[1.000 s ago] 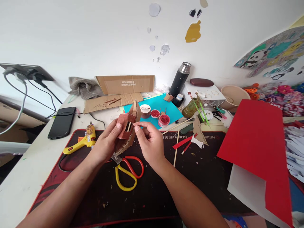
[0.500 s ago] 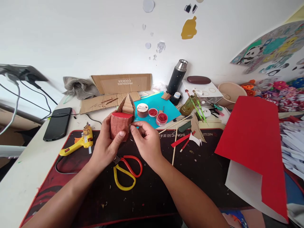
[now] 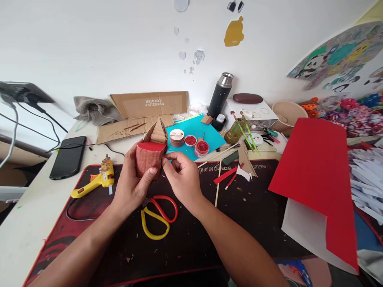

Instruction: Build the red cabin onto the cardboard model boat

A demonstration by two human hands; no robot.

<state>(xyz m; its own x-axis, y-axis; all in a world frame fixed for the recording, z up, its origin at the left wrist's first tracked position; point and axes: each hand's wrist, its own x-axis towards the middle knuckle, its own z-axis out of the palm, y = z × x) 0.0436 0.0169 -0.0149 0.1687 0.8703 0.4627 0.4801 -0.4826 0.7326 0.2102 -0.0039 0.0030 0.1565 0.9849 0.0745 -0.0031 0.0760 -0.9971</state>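
My left hand (image 3: 131,181) is wrapped round a small cardboard model (image 3: 149,161), thumb across its front. The model has a curved, reddish-brown painted wall, a bright red top and a pointed bare corrugated piece standing up behind. My right hand (image 3: 182,173) is closed, thumb and index finger pinching at the model's right edge; what lies exactly between the fingertips is hidden. Below the hands, scissors (image 3: 158,217) with one red and one yellow handle lie on the dark desk mat (image 3: 191,247), their blades mostly covered by my left hand.
A yellow glue gun (image 3: 97,181) and a black phone (image 3: 68,157) lie to the left. Behind are open paint pots (image 3: 201,148) on a blue sheet (image 3: 214,137), a dark thermos (image 3: 220,95) and a jar with brushes (image 3: 235,131). Large red paper (image 3: 314,167) leans at right.
The whole view has shifted slightly left as the head moved. Both hands keep nearly the same hold on the cardboard model, which is turned a little.
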